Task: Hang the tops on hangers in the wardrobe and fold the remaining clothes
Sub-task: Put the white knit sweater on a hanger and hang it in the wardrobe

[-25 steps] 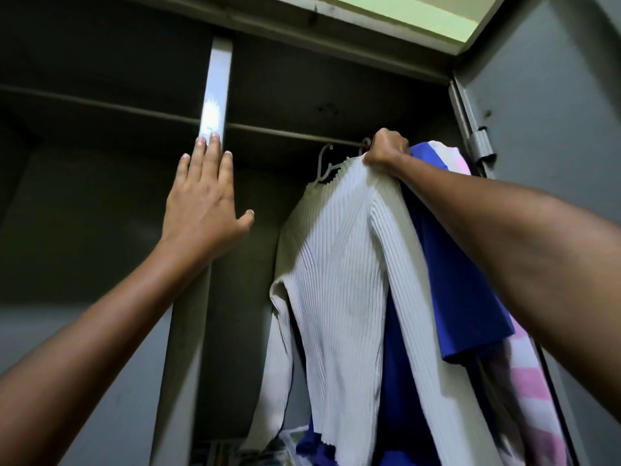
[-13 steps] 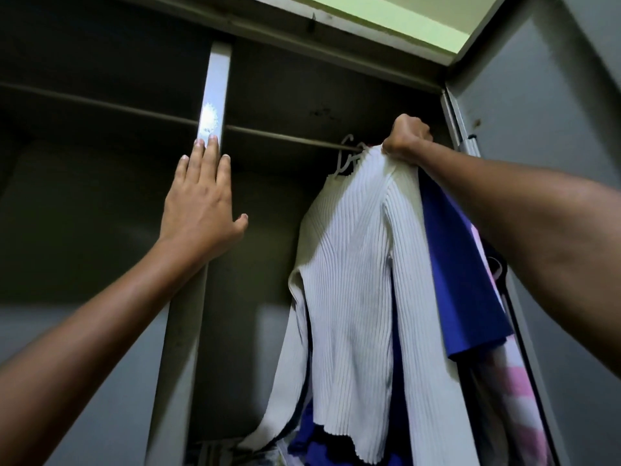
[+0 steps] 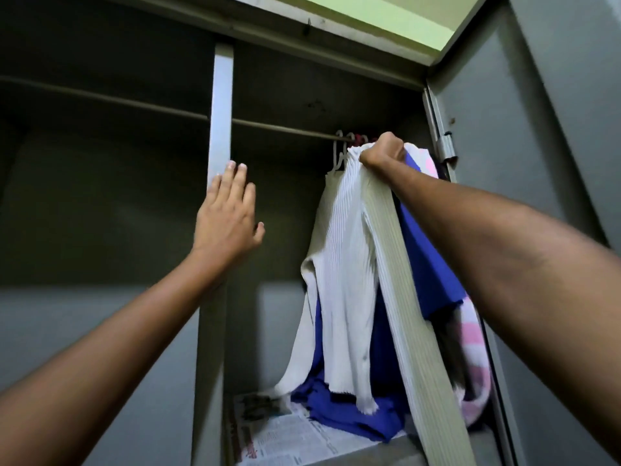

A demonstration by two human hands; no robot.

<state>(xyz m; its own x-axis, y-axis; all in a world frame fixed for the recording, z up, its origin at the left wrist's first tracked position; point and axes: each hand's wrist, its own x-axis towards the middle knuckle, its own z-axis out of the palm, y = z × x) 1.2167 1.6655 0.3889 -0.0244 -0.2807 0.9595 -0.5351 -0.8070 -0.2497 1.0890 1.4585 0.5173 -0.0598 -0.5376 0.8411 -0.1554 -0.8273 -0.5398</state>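
Your right hand is curling into a fist around the shoulder of the white top, up at the rail in the right end of the wardrobe. The top is hanging with its long axis running straight down, neck up by the white hanger, hem pointing at the shelf, one sleeve trailing down toward you. Behind it, the blue top and the pink striped top are hanging the same way, against the right wall beside the door. The blue fabric is pooling on the newspaper lining the shelf.

Your left hand is staying flat with fingers straight and together, thumb out, pressing on the wardrobe's centre post.

Compared with half a second ago, your right hand is sitting slightly lower and the top is bunching narrower beneath it, its sleeve now lying folded in front. The shelf and newspaper are coming into view.
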